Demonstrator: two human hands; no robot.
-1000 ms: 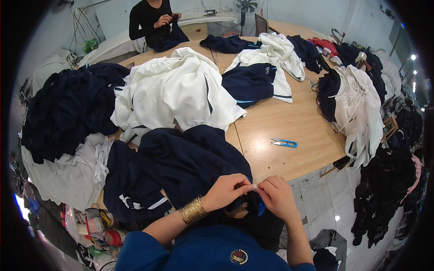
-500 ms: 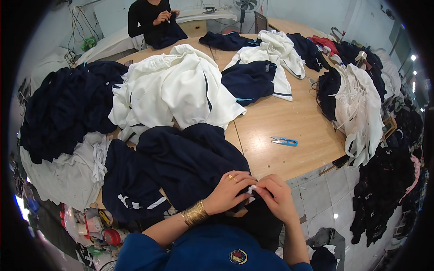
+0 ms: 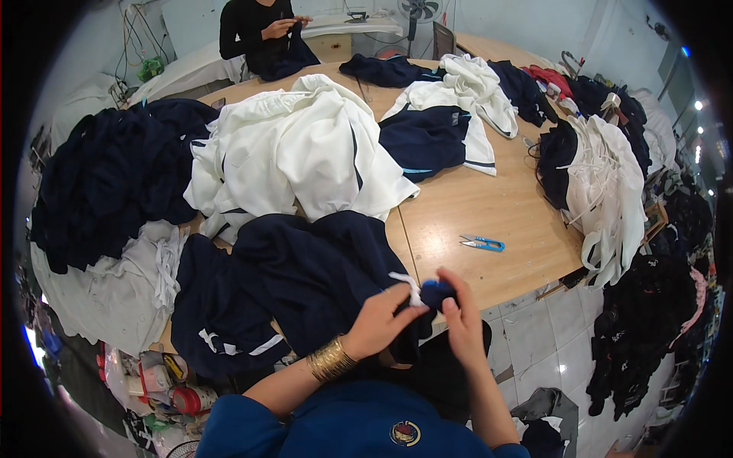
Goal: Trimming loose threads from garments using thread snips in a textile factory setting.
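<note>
Head view: I am looking down on a wooden counter (image 3: pixel 489 206) heaped with clothes, both hands working at about 6 o'clock.
Left hand: my left hand (image 3: pixel 379 324), gold bangle (image 3: pixel 330 359) at the wrist, is pinching a white drawstring (image 3: pixel 406 284) between thumb and forefinger, fingers closed on it.
Right hand: my right hand (image 3: pixel 462 320) is clamping the bunched edge of the navy garment (image 3: pixel 305 282) just beside the cord, fingertips together on the cloth.
Garment: it is lying spread over the near counter edge, from 9 o'clock in towards my hands.
Doing it well: I judge the grip should stay close to the cord's end, the cloth held taut and steady, pulling in short draws so the cord is not slipping.
Snips: blue thread snips (image 3: pixel 482 243) are lying at 2 o'clock, well apart from my hands.
Around: a white pile (image 3: pixel 298 153) is sitting at 11 o'clock.
</note>
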